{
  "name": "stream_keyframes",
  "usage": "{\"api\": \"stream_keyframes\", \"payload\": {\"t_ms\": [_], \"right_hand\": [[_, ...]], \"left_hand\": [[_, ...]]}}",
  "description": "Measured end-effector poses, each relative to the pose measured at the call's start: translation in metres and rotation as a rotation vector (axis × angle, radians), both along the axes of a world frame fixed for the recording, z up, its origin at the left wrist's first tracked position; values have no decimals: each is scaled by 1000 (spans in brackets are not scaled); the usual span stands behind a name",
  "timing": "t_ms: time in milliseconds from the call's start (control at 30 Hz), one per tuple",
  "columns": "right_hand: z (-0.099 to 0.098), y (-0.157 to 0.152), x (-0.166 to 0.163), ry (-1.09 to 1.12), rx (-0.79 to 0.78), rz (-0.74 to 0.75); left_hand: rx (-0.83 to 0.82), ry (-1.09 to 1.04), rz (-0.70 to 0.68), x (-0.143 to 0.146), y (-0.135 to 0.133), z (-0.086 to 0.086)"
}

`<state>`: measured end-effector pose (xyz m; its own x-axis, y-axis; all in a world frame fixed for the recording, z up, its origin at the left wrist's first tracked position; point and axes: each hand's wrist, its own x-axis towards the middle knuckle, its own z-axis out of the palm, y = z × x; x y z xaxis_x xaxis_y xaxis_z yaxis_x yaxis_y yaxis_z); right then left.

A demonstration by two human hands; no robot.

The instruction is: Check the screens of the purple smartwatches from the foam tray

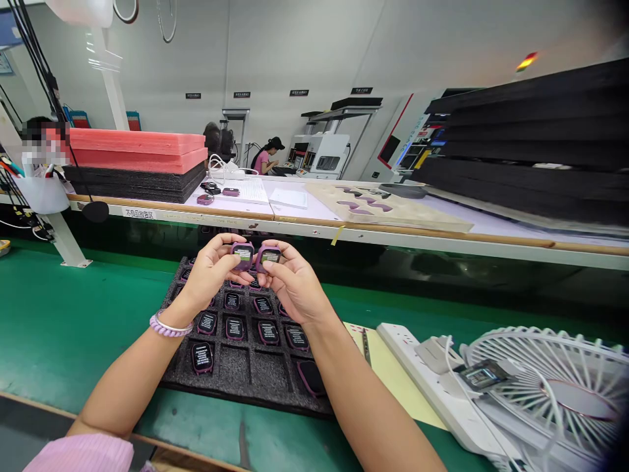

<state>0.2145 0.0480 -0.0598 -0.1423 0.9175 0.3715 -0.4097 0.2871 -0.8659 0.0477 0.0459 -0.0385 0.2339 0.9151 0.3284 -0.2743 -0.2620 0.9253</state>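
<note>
My left hand (pixel 210 274) is closed on a purple smartwatch body (pixel 242 253), thumb on the lower part of its lit screen. A second purple smartwatch body (pixel 268 257) is pinched in my right hand (pixel 297 286), its screen also lit and facing me. The two are held side by side above a black foam tray (pixel 230 366). In the tray's square pockets lie several more watch bodies, such as one (pixel 202 357) at the front left with white text on its screen. Another watch body (pixel 311 378) at the front right has a dark screen. Two front pockets between these hold nothing.
On the right are a white power strip (pixel 417 373), a white fan (pixel 550 380) and yellow paper (pixel 393 383) with a pen (pixel 366 346). The shelf (pixel 295 226) behind carries red foam sheets (pixel 137 151) and stacked black foam (pixel 531 137). Another person (pixel 265 160) sits far back.
</note>
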Motion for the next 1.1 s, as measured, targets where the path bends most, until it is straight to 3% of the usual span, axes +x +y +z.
{"api": "stream_keyframes", "payload": {"t_ms": [1100], "right_hand": [[7, -5, 7, 39, -11, 59]], "left_hand": [[55, -40, 29, -1, -7, 5]]}}
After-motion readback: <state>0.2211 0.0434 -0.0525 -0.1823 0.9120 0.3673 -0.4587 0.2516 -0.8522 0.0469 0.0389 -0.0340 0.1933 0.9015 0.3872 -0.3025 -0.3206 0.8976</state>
